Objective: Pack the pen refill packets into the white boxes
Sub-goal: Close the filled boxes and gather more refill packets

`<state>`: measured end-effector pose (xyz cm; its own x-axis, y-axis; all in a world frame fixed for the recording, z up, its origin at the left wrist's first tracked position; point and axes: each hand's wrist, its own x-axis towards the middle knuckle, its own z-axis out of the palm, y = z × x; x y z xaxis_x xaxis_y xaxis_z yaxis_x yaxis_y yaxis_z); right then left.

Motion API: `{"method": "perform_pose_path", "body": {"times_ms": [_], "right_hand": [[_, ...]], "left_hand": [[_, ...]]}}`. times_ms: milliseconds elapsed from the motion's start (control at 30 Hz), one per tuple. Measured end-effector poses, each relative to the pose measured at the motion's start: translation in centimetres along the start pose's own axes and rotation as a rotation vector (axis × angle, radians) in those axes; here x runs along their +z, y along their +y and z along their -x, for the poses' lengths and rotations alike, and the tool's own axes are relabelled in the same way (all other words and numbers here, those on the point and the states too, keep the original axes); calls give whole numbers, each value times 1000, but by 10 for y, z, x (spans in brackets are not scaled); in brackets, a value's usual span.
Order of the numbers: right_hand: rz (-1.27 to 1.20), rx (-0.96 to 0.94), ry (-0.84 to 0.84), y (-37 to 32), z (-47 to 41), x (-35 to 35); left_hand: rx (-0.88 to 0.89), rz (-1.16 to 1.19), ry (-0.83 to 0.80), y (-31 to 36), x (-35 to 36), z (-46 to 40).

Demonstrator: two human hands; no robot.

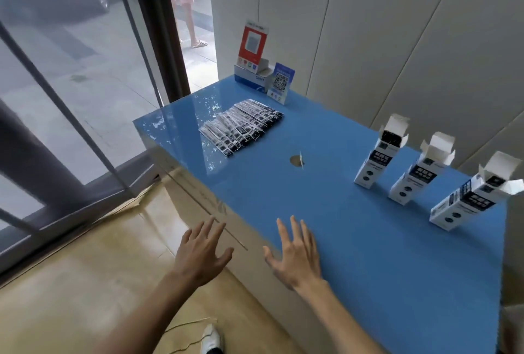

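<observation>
Both hands empty, fingers spread; the refill packets (pixel 241 127) lie well ahead on the table (pixel 354 240), slightly nearer the left hand (pixel 202 251) than the right hand (pixel 297 254)

counter: blue top (pixel 354 240), centre to 4 o'clock
window: glass panes (pixel 56 70), 10 o'clock
floor: tan tiles (pixel 71 297), 7 o'clock
wall: pale panels (pixel 397 41), 1 o'clock

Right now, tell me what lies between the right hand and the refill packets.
In the head view, only bare blue table and its round hole separate the right hand from the packets.
</observation>
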<state>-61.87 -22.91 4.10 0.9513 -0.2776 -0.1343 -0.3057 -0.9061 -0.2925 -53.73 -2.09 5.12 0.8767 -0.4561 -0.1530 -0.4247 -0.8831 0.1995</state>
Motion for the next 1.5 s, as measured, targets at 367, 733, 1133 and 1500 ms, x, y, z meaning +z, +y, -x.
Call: {"method": "perform_pose_path", "body": {"times_ms": [367,733,1133,1500], "right_hand": [[72,-79,-22,-128,-55,22],[91,-72,-29,-221,-112,46],[65,70,95,-188,-248,25],[47,326,205,-119,-304,4]], "left_hand": [[-90,75,3,-135,-19,-11],[-102,120,-29,-245,-41,-49],[65,48,-54,-240,-79,-216],[389,-86,-109,-183,-100,-358]]}}
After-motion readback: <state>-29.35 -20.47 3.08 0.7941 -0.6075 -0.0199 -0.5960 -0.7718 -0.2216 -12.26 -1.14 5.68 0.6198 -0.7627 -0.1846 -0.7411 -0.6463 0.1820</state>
